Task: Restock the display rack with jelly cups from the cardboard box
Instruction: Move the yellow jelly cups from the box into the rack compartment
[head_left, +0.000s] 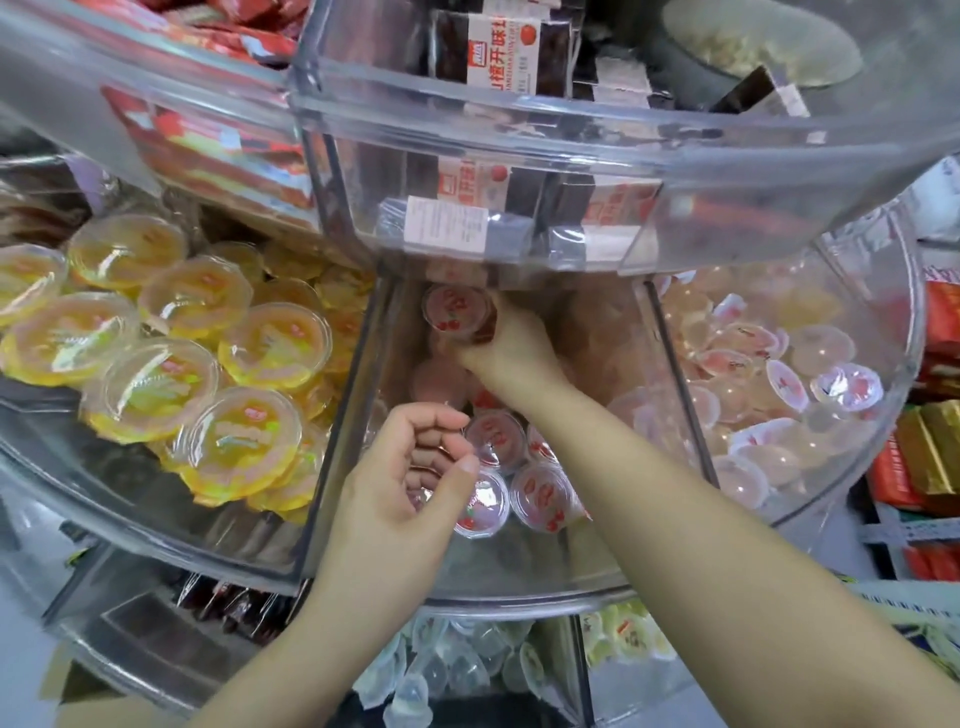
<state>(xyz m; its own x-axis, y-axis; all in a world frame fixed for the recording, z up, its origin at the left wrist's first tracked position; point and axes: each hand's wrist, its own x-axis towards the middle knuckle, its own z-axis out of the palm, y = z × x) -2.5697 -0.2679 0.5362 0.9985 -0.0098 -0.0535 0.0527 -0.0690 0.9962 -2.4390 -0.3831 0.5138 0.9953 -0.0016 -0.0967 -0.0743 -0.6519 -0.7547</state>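
The clear acrylic display rack (519, 587) has a middle compartment holding several small pink jelly cups (543, 496) with cherry lids. My right hand (501, 348) reaches deep into that compartment and grips one pink jelly cup (457, 312) near the back, under the upper tier. My left hand (410, 478) hovers over the front of the same compartment, fingers curled loosely; whether it holds anything is unclear. A corner of brown cardboard (67, 680) shows at the bottom left.
Yellow jelly cups (156, 364) fill the left compartment, pale peach ones (779, 395) the right. The upper tier (519, 119) holds dark snack packs and overhangs the middle compartment. A lower tier (467, 670) holds clear jellies. Shelves of red packets (930, 467) stand at the right.
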